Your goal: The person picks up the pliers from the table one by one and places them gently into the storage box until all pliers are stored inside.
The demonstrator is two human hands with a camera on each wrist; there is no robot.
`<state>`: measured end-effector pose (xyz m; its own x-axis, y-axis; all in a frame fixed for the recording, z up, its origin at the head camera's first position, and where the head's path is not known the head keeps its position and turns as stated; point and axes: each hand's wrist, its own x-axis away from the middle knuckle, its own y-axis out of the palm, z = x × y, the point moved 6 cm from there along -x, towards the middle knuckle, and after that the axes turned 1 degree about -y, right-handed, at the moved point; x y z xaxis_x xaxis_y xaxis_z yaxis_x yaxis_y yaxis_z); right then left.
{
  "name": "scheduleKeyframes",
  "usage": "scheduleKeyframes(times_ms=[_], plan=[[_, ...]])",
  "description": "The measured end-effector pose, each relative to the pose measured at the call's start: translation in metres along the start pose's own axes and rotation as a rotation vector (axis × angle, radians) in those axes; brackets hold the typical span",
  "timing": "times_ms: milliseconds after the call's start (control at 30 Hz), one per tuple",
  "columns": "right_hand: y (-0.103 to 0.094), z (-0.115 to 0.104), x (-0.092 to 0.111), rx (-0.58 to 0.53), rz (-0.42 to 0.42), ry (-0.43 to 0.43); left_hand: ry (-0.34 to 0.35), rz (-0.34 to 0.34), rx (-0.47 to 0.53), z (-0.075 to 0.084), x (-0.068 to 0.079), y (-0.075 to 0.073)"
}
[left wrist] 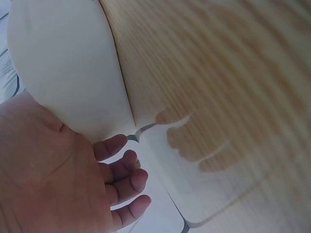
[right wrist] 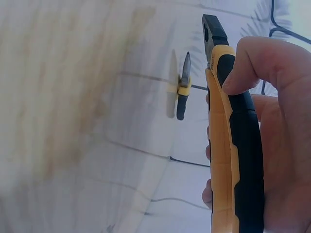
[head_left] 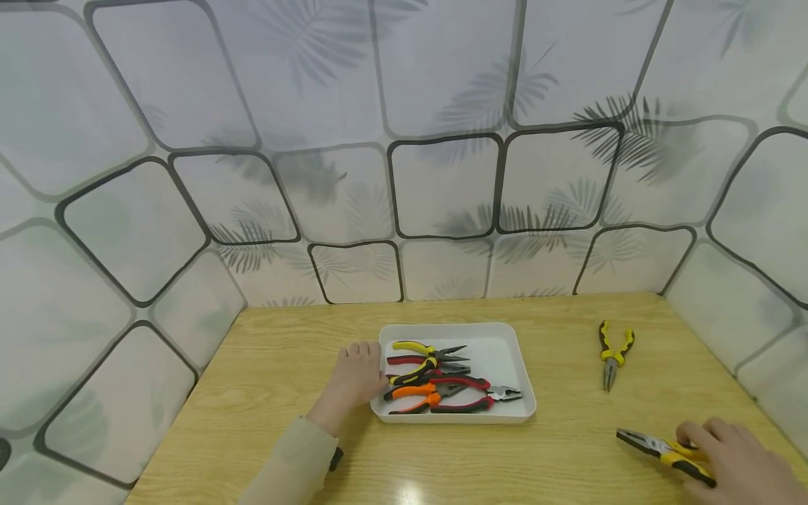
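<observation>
My left hand (head_left: 358, 375) is at the left side of a white tray (head_left: 499, 344), pinching its rim. In the left wrist view the thumb is hidden behind the tray wall (left wrist: 68, 63), and the other fingers (left wrist: 129, 187) are loosely bent below it. Inside the tray lie several pliers, among them yellow-black long-nose pliers (head_left: 432, 353), orange-handled pliers (head_left: 413, 393) and red-black pliers (head_left: 480, 405). At the right, my right hand (head_left: 735, 452) grips combination pliers (right wrist: 233, 121) by their yellow-and-black handles. Their jaws point left, over the table in the head view.
Another pair of yellow-black long-nose pliers (head_left: 611, 358) lies at the back right of the wooden table (head_left: 568, 449), tip toward me. Patterned panels (head_left: 442, 189) enclose the table at the back and both sides. A small black object (head_left: 336, 459) shows beside the left sleeve.
</observation>
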<state>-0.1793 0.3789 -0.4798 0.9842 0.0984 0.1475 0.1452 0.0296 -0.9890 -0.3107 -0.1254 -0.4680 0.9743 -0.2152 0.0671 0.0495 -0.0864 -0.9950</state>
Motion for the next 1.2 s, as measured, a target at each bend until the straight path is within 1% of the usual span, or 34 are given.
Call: scheduleKeyframes(times_ms=[167, 400, 633, 900, 1200], plan=[[-0.009, -0.004, -0.003, -0.029, 0.018, -0.01, 0.004, 0.01, 0.007, 0.001, 0.001, -0.001], [-0.021, -0.012, -0.004, 0.012, 0.037, -0.034, -0.002, 0.009, 0.017, 0.001, 0.001, -0.001], [-0.03, -0.018, -0.006, 0.022, 0.063, -0.055, 0.004, 0.02, 0.01, 0.001, 0.002, 0.0], [-0.04, -0.025, -0.007, 0.024, 0.181, -0.071, 0.01, 0.022, 0.009, 0.001, 0.001, -0.001], [-0.047, -0.032, -0.01, 0.026, 0.225, -0.1, 0.007, 0.007, 0.012, 0.0, 0.001, -0.001]])
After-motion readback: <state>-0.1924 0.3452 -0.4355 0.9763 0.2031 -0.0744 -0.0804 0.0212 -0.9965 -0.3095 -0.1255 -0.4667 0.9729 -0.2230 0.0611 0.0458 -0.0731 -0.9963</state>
